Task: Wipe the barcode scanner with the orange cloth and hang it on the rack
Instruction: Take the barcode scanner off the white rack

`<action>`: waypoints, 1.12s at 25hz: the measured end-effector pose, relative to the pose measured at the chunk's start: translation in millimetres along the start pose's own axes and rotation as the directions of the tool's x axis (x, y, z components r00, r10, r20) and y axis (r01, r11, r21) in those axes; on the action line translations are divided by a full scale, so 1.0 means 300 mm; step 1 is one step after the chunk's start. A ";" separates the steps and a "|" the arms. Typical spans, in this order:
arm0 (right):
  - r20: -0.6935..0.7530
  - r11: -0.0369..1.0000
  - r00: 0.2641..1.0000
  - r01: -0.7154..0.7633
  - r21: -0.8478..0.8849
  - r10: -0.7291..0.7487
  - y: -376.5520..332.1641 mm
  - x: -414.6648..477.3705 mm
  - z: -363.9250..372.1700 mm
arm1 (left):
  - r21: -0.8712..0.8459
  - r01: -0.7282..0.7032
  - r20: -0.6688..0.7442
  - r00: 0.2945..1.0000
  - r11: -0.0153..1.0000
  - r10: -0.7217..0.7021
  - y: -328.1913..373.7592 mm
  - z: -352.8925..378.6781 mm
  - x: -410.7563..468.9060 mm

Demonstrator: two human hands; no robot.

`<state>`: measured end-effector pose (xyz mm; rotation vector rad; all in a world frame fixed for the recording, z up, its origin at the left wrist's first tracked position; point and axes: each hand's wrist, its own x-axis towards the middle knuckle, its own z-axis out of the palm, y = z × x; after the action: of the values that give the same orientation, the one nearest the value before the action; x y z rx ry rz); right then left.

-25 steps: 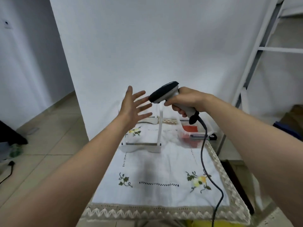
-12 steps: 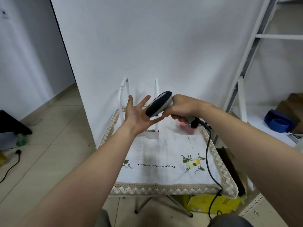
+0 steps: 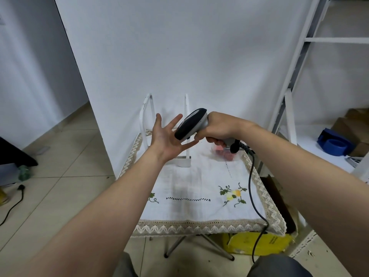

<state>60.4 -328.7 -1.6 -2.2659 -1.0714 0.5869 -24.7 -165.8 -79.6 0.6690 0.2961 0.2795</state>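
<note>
Front half of the table (image 3: 189, 182) — bare cloth, open from the near edge. At the rear, the rack (image 3: 184, 162) uprights leave a gap, fronted by the spread left hand (image 3: 166, 139) and barcode scanner (image 3: 192, 123). A black cable (image 3: 252, 182) trails along the right side.

Rack (image 3: 184, 162): on table (image 3: 199, 180), far side, left of container (image 3: 225, 155).
Scanner (image 3: 191, 123): above table, in front of rack.
Cable (image 3: 252, 192): runs from scanner down past table's near edge.
</note>
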 end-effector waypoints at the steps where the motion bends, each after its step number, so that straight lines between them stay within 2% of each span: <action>1: -0.002 1.000 1.000 0.002 0.000 -0.002 -0.001 -0.003 -0.002 | 0.002 -0.001 0.001 1.000 1.000 0.001 -0.004 -0.002 0.001; 16: -0.049 0.999 0.999 -0.001 0.047 0.003 0.005 -0.024 0.003 | 0.022 -0.007 0.015 1.000 1.000 0.007 -0.015 0.007 0.007; 28: -0.025 0.999 0.999 -0.028 0.043 0.029 0.014 0.010 0.022 | 0.036 -0.004 -0.003 1.000 0.999 0.004 -0.003 -0.020 0.025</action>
<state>60.7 -326.5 -9.6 -2.2496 -1.0065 0.5846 -19.9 -160.4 -85.9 0.7045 0.3036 0.2798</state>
